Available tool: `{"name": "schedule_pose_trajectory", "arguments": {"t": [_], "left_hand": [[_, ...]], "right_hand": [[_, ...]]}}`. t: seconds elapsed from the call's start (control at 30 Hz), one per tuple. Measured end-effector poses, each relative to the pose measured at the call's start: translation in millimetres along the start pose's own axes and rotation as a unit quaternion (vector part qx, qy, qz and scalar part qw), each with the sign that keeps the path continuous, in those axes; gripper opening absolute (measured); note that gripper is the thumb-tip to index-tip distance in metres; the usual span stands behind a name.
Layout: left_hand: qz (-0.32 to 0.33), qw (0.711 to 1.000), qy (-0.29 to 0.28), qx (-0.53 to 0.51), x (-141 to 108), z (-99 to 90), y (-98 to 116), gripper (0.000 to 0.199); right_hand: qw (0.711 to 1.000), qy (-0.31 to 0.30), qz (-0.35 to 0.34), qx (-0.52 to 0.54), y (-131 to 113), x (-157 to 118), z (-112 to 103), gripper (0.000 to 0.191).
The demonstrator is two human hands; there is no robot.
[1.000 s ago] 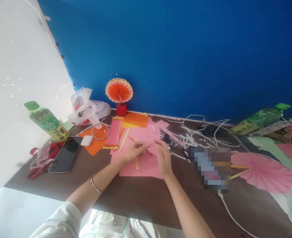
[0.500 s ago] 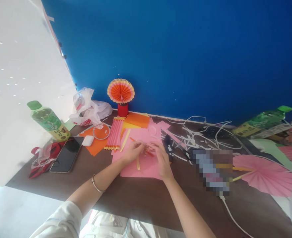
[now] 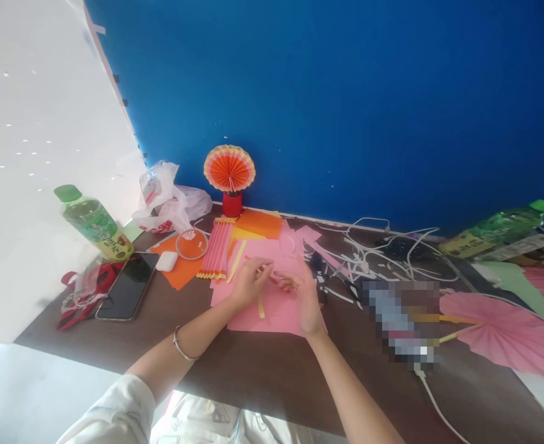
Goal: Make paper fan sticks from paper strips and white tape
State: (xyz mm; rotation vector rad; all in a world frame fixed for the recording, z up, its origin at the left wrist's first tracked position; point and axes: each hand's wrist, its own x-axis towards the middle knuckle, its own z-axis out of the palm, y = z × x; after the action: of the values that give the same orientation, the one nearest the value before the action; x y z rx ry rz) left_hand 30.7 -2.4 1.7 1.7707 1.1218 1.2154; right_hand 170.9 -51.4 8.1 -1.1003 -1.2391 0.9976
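Note:
My left hand (image 3: 251, 280) is closed over pink paper sheets (image 3: 272, 317), its thumb and fingers pressed together. Facing it, my right hand (image 3: 306, 302) has its fingers curled inward, a small gap away. A trace of orange shows by the right fingertips, but whatever the hands hold is too small and hidden to name. Below the left hand lies a short yellow paper strip (image 3: 261, 306); another yellow strip (image 3: 237, 261) rests further left. Beside them is a pleated pink paper piece (image 3: 215, 250) with yellow and orange edges.
A round paper fan (image 3: 230, 169) stands in a red holder at the back. Left are a phone (image 3: 127, 288), a white case (image 3: 166, 261), a tape ring (image 3: 191, 245) and a bottle (image 3: 96, 225). White cables (image 3: 367, 253) and a pink fan (image 3: 507, 330) lie right.
My hands have drawn slightly apart, and the right hand has turned more upright with its fingers curling in. The orange strip between them is now mostly hidden. The view has shifted slightly.

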Motion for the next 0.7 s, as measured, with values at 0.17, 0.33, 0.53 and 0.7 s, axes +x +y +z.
{"name": "schedule_pose_trajectory", "arguments": {"t": [0.17, 0.33, 0.53, 0.7], "left_hand": [[0.043, 0.998, -0.037, -0.012, -1.0, -0.9, 2.7, 0.022], [-0.016, 0.991, -0.085, -0.100, -2.2, 0.9, 6.5, 0.025], [-0.063, 0.980, -0.103, -0.159, -1.5, 1.7, 8.5, 0.028], [-0.044, 0.969, -0.142, -0.195, -1.8, 2.5, 8.5, 0.033]], "right_hand": [[0.994, 0.035, -0.035, -0.101, 0.6, -0.4, 3.2, 0.041], [0.993, 0.075, -0.003, -0.095, -5.7, 2.9, 3.5, 0.023], [0.999, 0.025, 0.019, 0.016, 2.4, 6.2, -6.5, 0.024], [0.996, -0.051, 0.061, 0.047, 6.9, 5.2, -4.5, 0.031]]}}
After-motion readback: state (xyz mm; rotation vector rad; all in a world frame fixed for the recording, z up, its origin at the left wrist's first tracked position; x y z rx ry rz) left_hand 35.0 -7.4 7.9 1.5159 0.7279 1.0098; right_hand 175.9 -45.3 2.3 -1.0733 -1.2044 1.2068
